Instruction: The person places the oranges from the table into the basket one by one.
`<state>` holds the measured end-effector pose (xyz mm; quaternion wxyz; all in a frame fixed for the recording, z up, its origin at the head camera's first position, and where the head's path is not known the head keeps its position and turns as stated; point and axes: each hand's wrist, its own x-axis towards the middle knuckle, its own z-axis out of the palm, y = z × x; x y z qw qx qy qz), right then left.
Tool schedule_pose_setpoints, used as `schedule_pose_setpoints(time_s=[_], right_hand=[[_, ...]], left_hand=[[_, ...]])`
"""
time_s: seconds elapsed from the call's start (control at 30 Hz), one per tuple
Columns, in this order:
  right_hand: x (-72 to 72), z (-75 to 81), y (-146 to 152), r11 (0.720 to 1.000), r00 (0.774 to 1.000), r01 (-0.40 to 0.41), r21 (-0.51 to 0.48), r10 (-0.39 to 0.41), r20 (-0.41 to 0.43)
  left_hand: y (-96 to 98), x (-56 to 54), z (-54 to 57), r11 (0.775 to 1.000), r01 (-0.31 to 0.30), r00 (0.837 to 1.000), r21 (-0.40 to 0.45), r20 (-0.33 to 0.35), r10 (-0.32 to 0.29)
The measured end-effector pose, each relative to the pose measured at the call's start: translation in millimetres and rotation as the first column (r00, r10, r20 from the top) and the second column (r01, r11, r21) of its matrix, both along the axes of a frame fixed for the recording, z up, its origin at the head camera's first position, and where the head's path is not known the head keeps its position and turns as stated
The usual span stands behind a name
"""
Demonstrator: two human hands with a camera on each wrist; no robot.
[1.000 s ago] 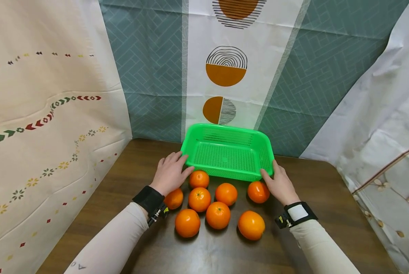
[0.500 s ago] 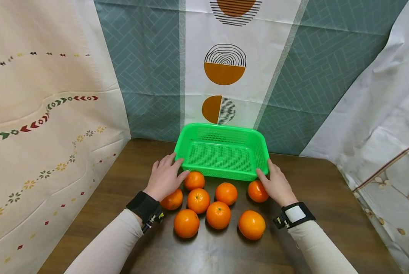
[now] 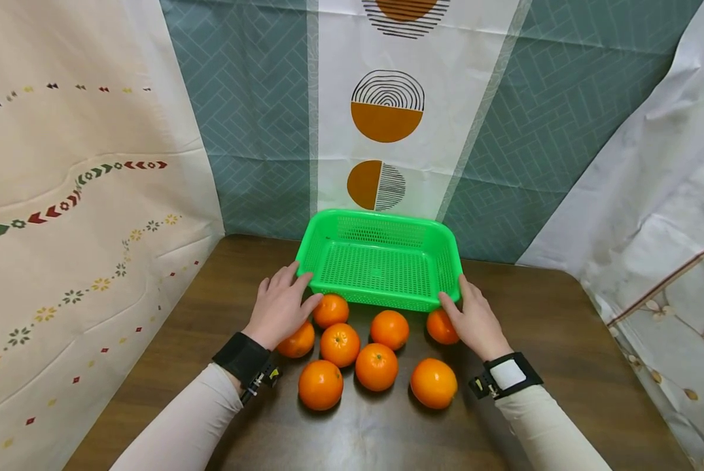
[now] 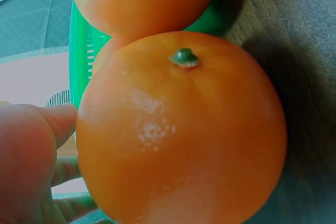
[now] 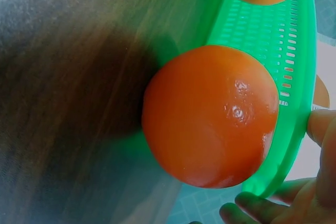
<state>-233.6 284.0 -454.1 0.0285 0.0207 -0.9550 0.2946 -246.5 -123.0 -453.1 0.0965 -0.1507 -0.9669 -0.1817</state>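
Green plastic, pierced with small holes, forms the basket (image 3: 381,265) at the far side of the brown wooden table (image 3: 540,327), level and with its long side facing the person. At its near left corner is the left hand (image 3: 277,311), palm down, fingers stretched forward to the rim, thumb spread away from them. The right hand (image 3: 477,320) straddles the near right corner: the thumb meets the rim by the long side, the extended fingers lie along the short side. Both forearms reach in from below and angle inward, with dark wristbands (image 3: 243,358) over pale sleeves (image 3: 178,418).

Eight orange fruits (image 3: 377,367) lie on the table between the forearms, across the space before the basket. One sits just beside the left thumb, another is partly covered by the left wrist, and a third lies close to the near wall, partly hidden by the right hand. Behind the basket hangs a patterned cloth (image 3: 258,131).
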Motion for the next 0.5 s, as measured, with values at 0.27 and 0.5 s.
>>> schedule_pose_setpoints(time_s=[0.27, 0.5], right_hand=[[-2.7, -1.0, 2.1, 1.000, 1.000, -0.003, 0.004, 0.003, -0.001], [-3.4, -1.6, 3.7, 1.000, 1.000, -0.012, 0.001, 0.012, -0.009]], left_hand=[[1.8, 2.8, 2.3, 1.000, -0.016, 1.000, -0.026, -0.006, 0.015], [2.7, 4.3, 2.4, 0.999, -0.026, 1.000, -0.026, -0.004, 0.026]])
